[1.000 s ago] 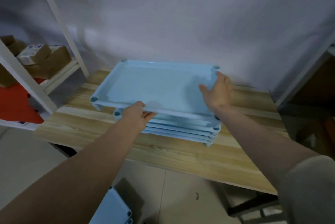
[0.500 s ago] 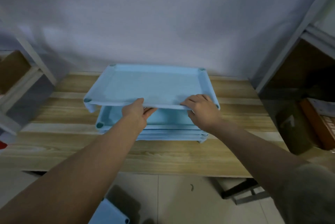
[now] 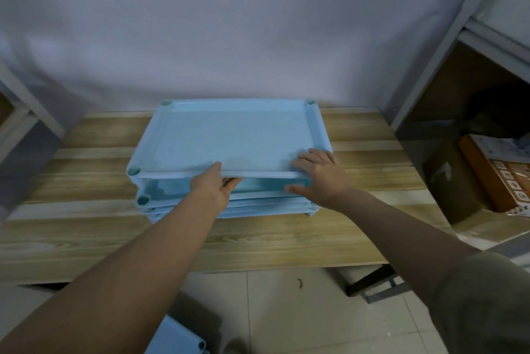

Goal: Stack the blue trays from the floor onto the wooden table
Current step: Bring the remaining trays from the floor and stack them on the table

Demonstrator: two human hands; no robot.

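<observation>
While beside shelf (image 3: 446, 44), trays (image 3: 229, 135) on table (image 3: 86, 239)

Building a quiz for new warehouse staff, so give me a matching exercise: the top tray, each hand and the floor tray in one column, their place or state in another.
Things
1. top tray
2. left hand
3. right hand
4. floor tray

Place or state
A. on the floor, at the view's bottom edge
B. fingers on top at the tray's near right corner, thumb below
C. near edge held above the tray stack
D. thumb on top of the near rim, fingers beneath

Pairs: 1-C, 2-D, 3-B, 4-A
</observation>
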